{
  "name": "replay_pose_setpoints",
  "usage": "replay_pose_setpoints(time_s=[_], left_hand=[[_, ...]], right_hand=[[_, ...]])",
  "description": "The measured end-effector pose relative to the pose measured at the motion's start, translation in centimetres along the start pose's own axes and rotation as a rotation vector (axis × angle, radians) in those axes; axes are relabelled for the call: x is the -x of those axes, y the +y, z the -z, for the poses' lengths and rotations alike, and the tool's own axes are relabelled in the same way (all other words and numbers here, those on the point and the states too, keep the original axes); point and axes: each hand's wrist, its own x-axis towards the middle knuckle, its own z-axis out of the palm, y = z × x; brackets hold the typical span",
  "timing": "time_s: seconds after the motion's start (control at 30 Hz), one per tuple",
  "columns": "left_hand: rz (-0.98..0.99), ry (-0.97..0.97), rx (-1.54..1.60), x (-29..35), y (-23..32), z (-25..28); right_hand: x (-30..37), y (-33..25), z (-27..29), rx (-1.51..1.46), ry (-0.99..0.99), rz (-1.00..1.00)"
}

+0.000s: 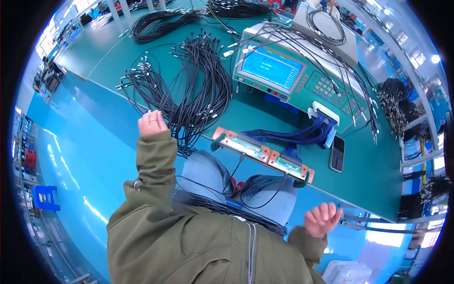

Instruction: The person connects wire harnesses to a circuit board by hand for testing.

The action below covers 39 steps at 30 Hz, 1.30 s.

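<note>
Two plugs (242, 156): connected, centre.
Loose cables (208, 85): heaped upper left, unplugged.
Left hand (152, 124): left of centre, grip unclear.
Right hand (323, 219): lower right, fingers curled, hold unclear.

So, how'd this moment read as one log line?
left hand: near black cable bundle, grip unclear | right hand: curled, off table | tester screen: lit

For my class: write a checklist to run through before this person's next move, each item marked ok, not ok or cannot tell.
1. Screen lit: ok.
2. Blue wires joined to the machine: ok.
3. Black cable meeting the connector bar: ok.
4. Phone off the table: not ok.
5. Left hand empty: cannot tell, fingers curled.
6. Right hand at the bar: not ok, held away from it.
</note>
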Motion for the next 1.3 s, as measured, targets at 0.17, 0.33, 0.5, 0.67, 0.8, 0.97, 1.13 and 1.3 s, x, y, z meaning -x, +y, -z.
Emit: replay_pose_setpoints(time_s=[0.17,0.33,0.5,0.67,0.8,0.97,1.13,1.3], left_hand=[[-0.129,0.145,0.103,-2.8,5.0,6.9],[-0.174,-0.466,0.956,3.3,10.1,9.5],[0.575,-0.351,0.699,8.6,9.5,12.3],[2.08,-1.003,1.954,9.2,11.0,12.0],[2.007,-0.228,2.378,4.5,9.5,9.2],[1.708,-0.533,2.695,4.6,-2.3,9.4],[1.815,-0.253,2.284,4.4,-6.1,11.0],[2.264,-0.11,1.707,5.5,-6.9,9.7]], right_hand=[[-6.9,8.5,1.0,0.207,0.159,-0.524],[-14.1,16.1,-2.4,0.147,0.187,-0.728],[-13.7,15.4,-4.3,-0.174,0.146,-0.466],[-11.7,13.5,-7.3,-0.055,0.114,-0.26],[-8.5,9.5,-6.0,0.075,-0.435,-0.248],[-0.8,-4.8,-3.7,0.108,0.147,0.276],[12.2,-14.4,2.9,0.049,0.751,0.568],[18.4,-17.9,3.0,0.163,0.926,0.81]])
